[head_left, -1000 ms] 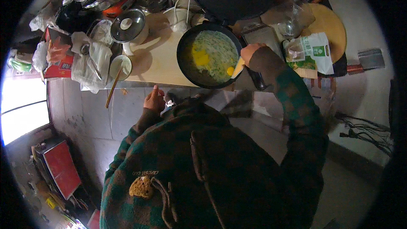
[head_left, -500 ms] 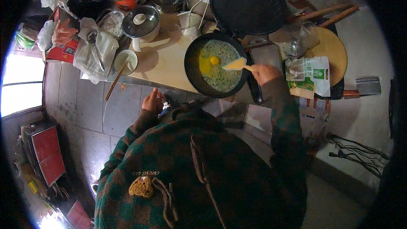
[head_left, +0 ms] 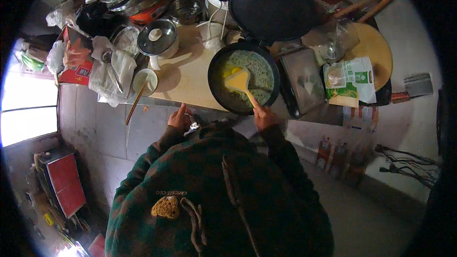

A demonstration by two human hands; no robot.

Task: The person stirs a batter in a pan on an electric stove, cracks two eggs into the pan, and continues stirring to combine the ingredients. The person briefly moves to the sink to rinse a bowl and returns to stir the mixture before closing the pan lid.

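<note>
Cluttered countertop (head_left: 190, 83); right hand (head_left: 264, 116) gripping yellow spatula (head_left: 239, 83), blade resting on egg mix inside black pan (head_left: 216, 69), presumably for stirring; left hand (head_left: 180, 118) left of pan, fingers curled against counter edge, apparently bracing.

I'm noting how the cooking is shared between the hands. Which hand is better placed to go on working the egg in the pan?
Right. The right hand holds the yellow spatula, whose blade lies on the egg in the pan. The left hand rests at the counter edge, empty.

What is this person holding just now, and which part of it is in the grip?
The right hand holds a yellow spatula by the end of its handle, blade in the pan. The left hand holds nothing; it rests at the counter edge.
</note>
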